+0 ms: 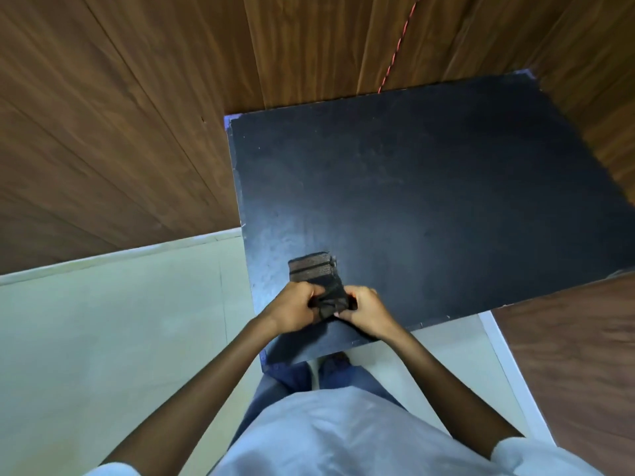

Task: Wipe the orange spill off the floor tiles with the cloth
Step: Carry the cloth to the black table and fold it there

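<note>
2 hands grip a dark cloth at the near side of a black tabletop

the left hand (292, 305) and right hand (366, 312) meet just below the middle of the view, toward 6 o'clock. the fingers of both are curled tight round the bunched near end of the cloth (318, 269). its far end, brownish with darker stripes, lies flat on the tabletop (429, 187) and points to 12 o'clock, close to the tabletop's 7 o'clock corner. pale floor tiles (103, 338) spread at 8 o'clock and show again as a strip at 5 o'clock. a wood-panelled wall (120, 115) fills 9 to 1 o'clock, and a thin red cord (400, 42) runs down it to the tabletop's far edge. a pale shirt (343, 434) shows at 6 o'clock.
</note>
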